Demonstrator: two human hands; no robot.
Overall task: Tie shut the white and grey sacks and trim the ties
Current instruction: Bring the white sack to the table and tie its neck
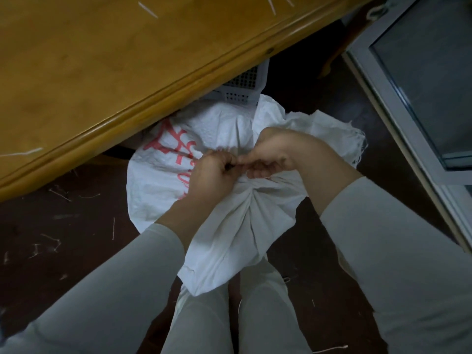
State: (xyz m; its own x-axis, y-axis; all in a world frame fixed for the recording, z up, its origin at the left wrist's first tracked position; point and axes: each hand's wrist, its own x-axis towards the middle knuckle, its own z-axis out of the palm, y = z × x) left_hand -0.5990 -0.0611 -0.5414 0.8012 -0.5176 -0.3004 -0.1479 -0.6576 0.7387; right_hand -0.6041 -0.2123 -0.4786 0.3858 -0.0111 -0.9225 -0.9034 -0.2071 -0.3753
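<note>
**White woven sack on the floor, neck bunched, both hands closed at the gather**

The sack is set on the dark floor, just beside the wooden table and in front of a grey perforated basket. Its gathered neck is gripped by the right hand, fingers curled round it. The left hand is pinched onto the same spot, touching the right. No tie can be made out. The weave is judged thin, soft, creasing and rather slick, with a frayed mouth. The load inside cannot be told. Hold is best taken at the tight waist of the bunch, below the flare.
</note>
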